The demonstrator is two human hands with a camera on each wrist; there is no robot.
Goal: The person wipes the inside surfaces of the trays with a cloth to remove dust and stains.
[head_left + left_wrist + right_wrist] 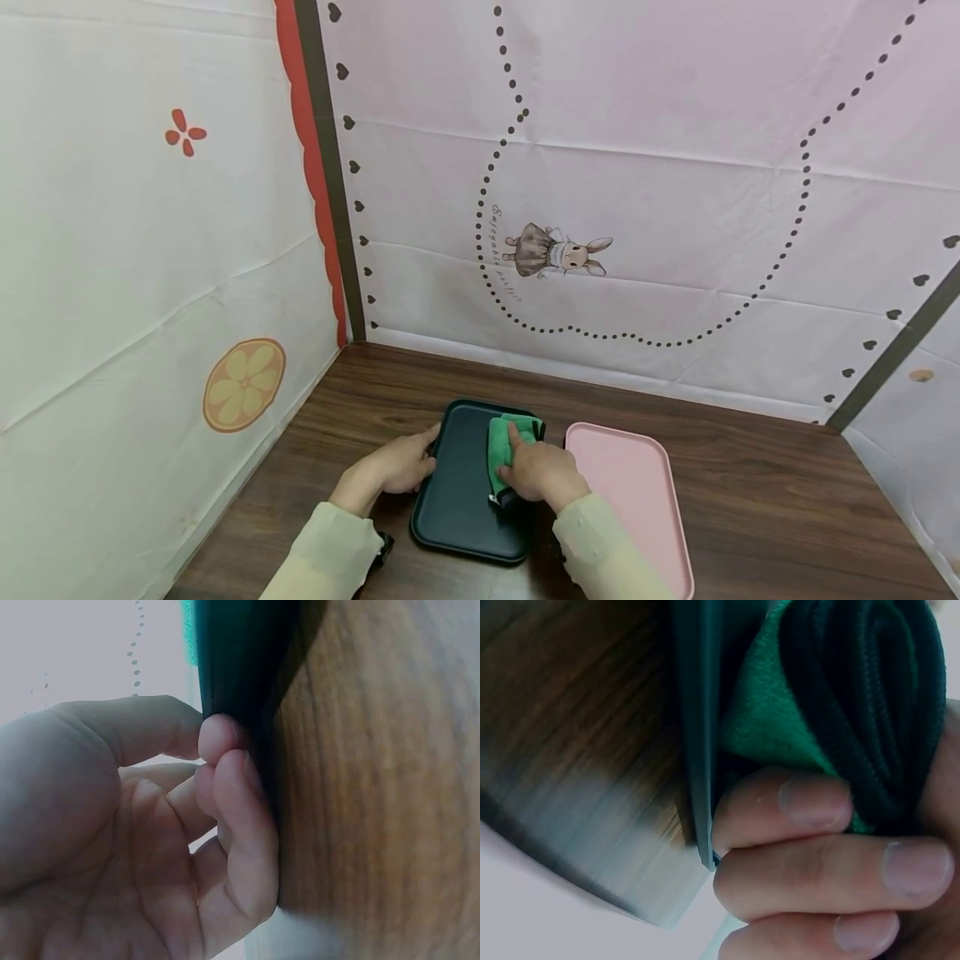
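A dark green rectangular tray (pixel 461 500) lies on the wooden table, its long sides running away from me. My left hand (pixel 397 465) pinches the tray's left rim; in the left wrist view the thumb and fingertips (pixel 221 739) meet at the tray's edge (pixel 240 660). On the tray's right half sits a folded green cloth (pixel 497 442) with a dark border. My right hand (pixel 546 473) holds this cloth against the tray, index finger stretched along its top. The right wrist view shows the other fingers (pixel 810 874) curled beside the cloth's layered folds (pixel 862 705).
A pink tray (pixel 630 475) lies just right of the dark one, partly behind the right forearm. The brown table (pixel 787 500) meets a printed white wall sheet (pixel 675 250) at the back and another sheet (pixel 150 292) on the left.
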